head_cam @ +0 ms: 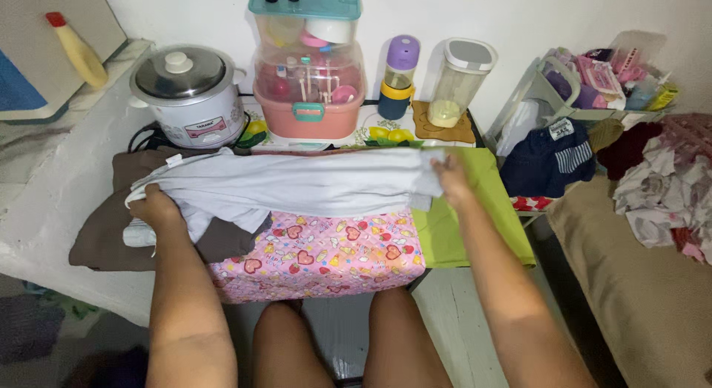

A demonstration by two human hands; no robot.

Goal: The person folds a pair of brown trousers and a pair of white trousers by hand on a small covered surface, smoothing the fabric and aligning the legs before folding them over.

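Both hands are on a pale grey garment (311,184), stretched flat across the low worktop (326,273) with its pink heart-patterned cover. The left hand (154,208) presses down at the garment's left end, fingers curled closed over a bunched fold of the cloth. Over on the other side, the right hand (452,182) has the right edge, fingers pinched shut on the fabric where it meets a green cloth (475,210) spread over that end of the worktop.

Under the left end of the grey garment lies a brown cloth (111,236), hanging off toward the white ledge (52,203). The person is seated, bare knees just below the worktop's front edge.

Behind the garment, against the wall, stands a white rice cooker (189,91) with a glass lid, then a pink and clear bottle rack (308,69) with a teal lid, stacked with baby bottles. Next to it is a purple-topped bottle (399,77), and just beside that a clear canister (460,80) with pale powder at the bottom, sitting on a brown mat.

To the right, well apart from the hands, a basket (549,84) holds dark blue clothing (549,162), and more crumpled clothes (660,188) are heaped on a tan bed (638,284).
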